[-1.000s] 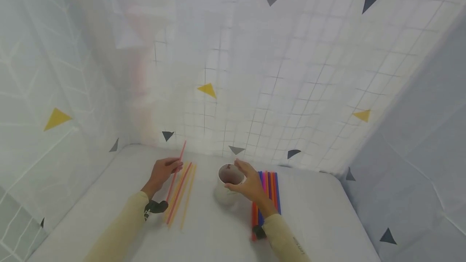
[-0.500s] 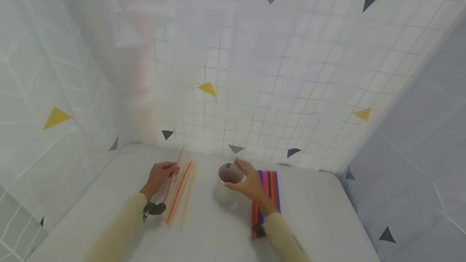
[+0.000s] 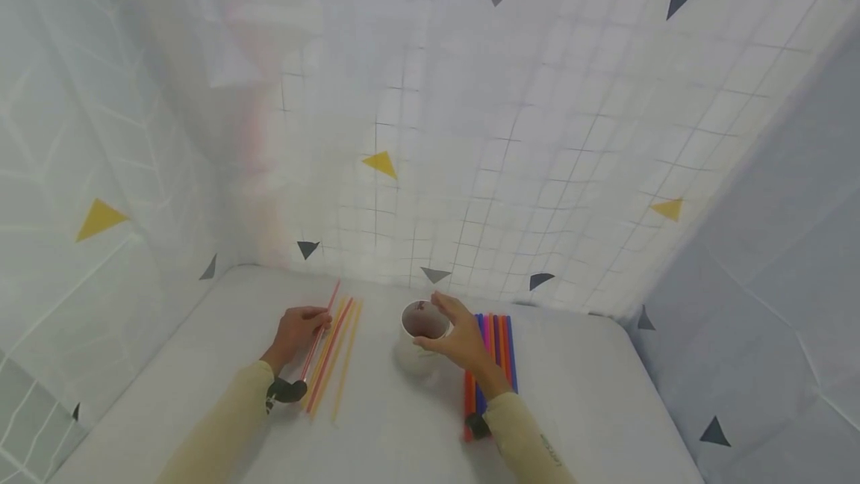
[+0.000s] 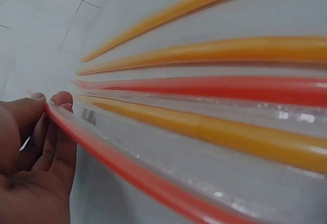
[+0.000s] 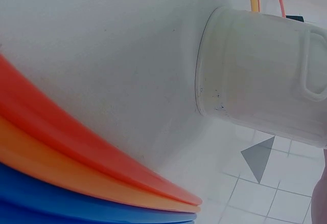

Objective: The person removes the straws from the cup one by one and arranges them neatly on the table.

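Observation:
My left hand (image 3: 298, 331) pinches a red straw (image 4: 115, 160) between thumb and fingertips near its far end. The straw slants along the left side of a row of yellow straws (image 4: 204, 52) and another red straw (image 4: 204, 87) on the table. Clear film shows beside the straws in the left wrist view. In the middle stands a white mug (image 5: 255, 70), its handle visible in the right wrist view. My right hand (image 3: 463, 338) grips the mug at its rim, thumb on the near side and fingers on the far side.
Right of the mug lies a row of thicker sticks (image 3: 499, 342) in red, orange, blue and pink, partly under my right forearm. White table cover (image 3: 591, 394) meets draped sheets (image 3: 571, 133) with triangles and grid lines at the back and sides.
My left hand has moved down and slightly left with the red straw, lowering it beside the row of straws. My right hand stays at the mug.

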Tool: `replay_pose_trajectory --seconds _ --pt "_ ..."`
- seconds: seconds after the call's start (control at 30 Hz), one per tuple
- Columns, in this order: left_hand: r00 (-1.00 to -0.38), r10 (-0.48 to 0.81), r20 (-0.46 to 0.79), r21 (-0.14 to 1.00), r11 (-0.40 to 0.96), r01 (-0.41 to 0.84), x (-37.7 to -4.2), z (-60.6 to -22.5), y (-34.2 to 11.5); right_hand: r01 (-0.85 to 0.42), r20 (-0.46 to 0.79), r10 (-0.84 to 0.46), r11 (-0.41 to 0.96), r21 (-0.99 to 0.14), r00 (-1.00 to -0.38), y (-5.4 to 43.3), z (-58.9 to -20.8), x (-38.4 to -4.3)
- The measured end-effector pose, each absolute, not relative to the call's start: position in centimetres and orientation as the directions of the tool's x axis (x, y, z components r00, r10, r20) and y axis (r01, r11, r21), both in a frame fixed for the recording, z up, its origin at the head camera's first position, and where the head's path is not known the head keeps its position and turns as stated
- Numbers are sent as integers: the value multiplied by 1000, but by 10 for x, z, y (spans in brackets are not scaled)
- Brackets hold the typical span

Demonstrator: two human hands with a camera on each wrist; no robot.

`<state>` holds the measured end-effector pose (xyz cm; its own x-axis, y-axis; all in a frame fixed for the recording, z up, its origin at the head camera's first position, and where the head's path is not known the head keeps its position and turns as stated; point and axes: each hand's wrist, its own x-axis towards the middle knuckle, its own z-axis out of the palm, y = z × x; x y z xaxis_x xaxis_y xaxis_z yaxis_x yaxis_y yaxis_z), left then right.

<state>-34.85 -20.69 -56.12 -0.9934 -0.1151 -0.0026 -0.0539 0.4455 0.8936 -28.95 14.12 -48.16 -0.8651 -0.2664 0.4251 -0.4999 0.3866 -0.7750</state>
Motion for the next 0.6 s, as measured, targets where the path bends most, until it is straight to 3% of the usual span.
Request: replay_pose_trajectory --seconds 0.6 --pt "-988 -131 81 848 531 -1 -344 -571 -206 -487 402 -280 415 -768 -872 149 -505 -309"
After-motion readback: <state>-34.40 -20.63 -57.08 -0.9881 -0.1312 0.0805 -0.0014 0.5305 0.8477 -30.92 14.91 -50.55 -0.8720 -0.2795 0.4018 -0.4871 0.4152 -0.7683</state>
